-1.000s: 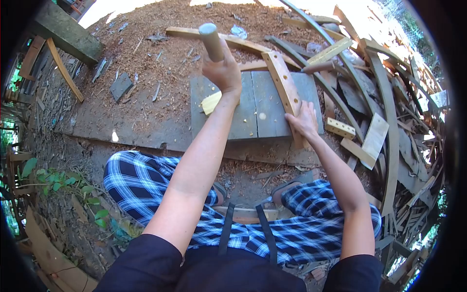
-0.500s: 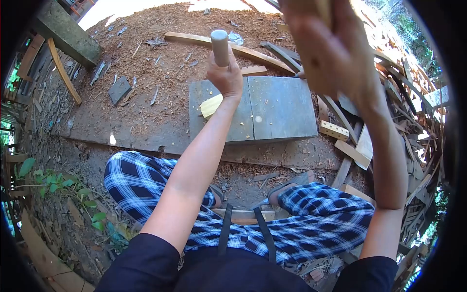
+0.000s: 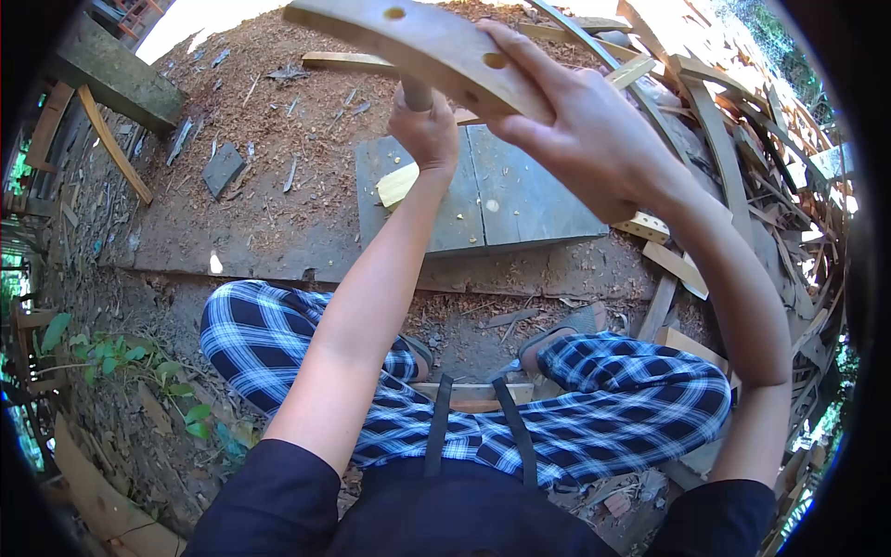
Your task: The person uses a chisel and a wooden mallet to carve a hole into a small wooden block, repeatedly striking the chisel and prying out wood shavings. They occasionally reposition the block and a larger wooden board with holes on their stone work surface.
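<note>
My left hand [image 3: 422,135] is closed in a fist around a thick, round, pale tool handle [image 3: 418,97], held upright over the grey block [image 3: 524,181]. The handle's upper end is hidden behind a curved wooden piece [image 3: 432,45] with several round holes. My right hand [image 3: 589,130] grips the right end of that piece, thumb below and fingers along its top edge. A small yellow wood offcut [image 3: 397,186] lies on the block beside my left wrist. The tool's lower end is hidden by my left hand and forearm.
A wooden strip [image 3: 348,62] lies on sawdust beyond the block. Wood scraps [image 3: 719,139] are heaped at the right, with a drilled yellow piece [image 3: 642,226] near the block's corner. A concrete post [image 3: 116,79] stands at the upper left; my plaid-covered legs [image 3: 269,330] flank the near side.
My right hand has come down and left, bringing the curved wooden piece into view over the tool handle. My left hand keeps its hold, nearly in place.
</note>
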A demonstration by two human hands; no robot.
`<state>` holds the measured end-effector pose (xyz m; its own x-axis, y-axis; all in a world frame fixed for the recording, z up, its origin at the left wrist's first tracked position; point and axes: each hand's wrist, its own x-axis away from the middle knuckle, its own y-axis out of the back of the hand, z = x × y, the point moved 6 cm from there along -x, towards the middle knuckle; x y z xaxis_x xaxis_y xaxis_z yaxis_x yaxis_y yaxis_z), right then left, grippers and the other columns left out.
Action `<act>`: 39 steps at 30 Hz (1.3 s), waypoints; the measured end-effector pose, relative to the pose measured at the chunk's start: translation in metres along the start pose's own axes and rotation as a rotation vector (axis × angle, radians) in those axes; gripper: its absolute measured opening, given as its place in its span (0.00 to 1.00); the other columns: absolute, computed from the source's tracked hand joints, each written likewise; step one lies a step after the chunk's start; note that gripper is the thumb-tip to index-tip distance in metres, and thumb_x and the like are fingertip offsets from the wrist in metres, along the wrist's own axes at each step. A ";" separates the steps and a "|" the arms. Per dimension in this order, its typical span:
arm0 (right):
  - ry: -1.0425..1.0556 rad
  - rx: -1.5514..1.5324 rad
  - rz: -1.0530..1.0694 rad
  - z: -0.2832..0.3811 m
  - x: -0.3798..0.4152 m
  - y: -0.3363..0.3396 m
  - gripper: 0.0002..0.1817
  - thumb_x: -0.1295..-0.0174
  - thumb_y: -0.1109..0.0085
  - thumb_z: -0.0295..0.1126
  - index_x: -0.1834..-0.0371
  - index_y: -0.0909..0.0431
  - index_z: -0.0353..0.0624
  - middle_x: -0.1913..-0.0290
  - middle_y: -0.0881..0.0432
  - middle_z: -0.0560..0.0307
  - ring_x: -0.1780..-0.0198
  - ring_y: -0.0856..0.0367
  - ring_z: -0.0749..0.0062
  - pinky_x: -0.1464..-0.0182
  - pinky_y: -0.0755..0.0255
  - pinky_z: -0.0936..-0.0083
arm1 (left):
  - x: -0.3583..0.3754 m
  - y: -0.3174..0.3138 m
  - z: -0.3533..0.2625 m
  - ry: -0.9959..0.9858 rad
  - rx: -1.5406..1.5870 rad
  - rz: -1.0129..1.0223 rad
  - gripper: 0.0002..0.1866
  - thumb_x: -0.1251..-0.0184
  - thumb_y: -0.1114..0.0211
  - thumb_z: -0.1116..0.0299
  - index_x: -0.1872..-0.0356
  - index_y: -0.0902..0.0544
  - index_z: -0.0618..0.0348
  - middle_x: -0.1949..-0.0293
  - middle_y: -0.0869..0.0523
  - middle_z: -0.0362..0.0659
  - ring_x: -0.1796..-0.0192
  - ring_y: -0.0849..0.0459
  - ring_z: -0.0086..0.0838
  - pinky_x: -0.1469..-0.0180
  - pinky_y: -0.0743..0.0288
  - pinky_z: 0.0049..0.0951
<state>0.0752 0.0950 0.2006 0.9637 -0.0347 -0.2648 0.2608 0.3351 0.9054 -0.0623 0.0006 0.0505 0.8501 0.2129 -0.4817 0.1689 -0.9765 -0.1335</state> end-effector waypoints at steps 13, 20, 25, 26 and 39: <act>-0.468 0.197 0.422 -0.136 0.094 -0.144 0.42 0.39 0.40 0.51 0.22 0.44 0.51 0.55 0.14 0.39 0.53 0.15 0.43 0.50 0.22 0.52 | -0.010 -0.009 0.023 0.111 -0.055 0.132 0.14 0.31 0.32 0.62 0.70 0.19 0.62 0.76 0.15 0.41 0.72 0.18 0.25 0.66 0.27 0.31; -0.416 0.024 -0.165 -0.068 0.065 -0.192 0.53 0.47 0.28 0.52 0.25 0.44 0.34 0.29 0.36 0.42 0.28 0.40 0.51 0.31 0.44 0.53 | -0.003 -0.007 0.011 0.148 0.041 0.008 0.15 0.30 0.32 0.60 0.70 0.21 0.61 0.77 0.20 0.37 0.76 0.23 0.23 0.72 0.31 0.29; -0.704 -0.281 -0.413 0.010 0.046 -0.282 0.53 0.36 0.44 0.56 0.21 0.59 0.32 0.22 0.50 0.35 0.22 0.50 0.48 0.25 0.58 0.48 | 0.001 -0.010 -0.004 0.111 -0.150 -0.204 0.19 0.29 0.33 0.56 0.63 0.19 0.66 0.69 0.14 0.48 0.66 0.15 0.35 0.61 0.23 0.36; -0.716 -0.291 -0.399 0.019 0.037 -0.297 0.53 0.36 0.44 0.56 0.21 0.59 0.32 0.22 0.50 0.35 0.22 0.50 0.48 0.25 0.58 0.48 | 0.003 -0.011 -0.004 0.139 -0.121 -0.201 0.19 0.29 0.33 0.55 0.63 0.19 0.66 0.68 0.14 0.48 0.66 0.15 0.34 0.61 0.23 0.36; -0.584 -0.269 -0.233 -0.040 0.031 -0.265 0.56 0.52 0.29 0.46 0.23 0.50 0.34 0.26 0.37 0.44 0.30 0.32 0.57 0.33 0.45 0.48 | -0.004 -0.012 0.017 0.116 0.160 -0.141 0.16 0.29 0.34 0.64 0.75 0.20 0.64 0.77 0.15 0.40 0.72 0.18 0.23 0.64 0.27 0.29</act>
<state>0.0341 0.0432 -0.0609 0.7765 -0.6116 -0.1517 0.5148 0.4768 0.7125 -0.0759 0.0119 0.0394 0.8770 0.3325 -0.3469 0.2166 -0.9180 -0.3323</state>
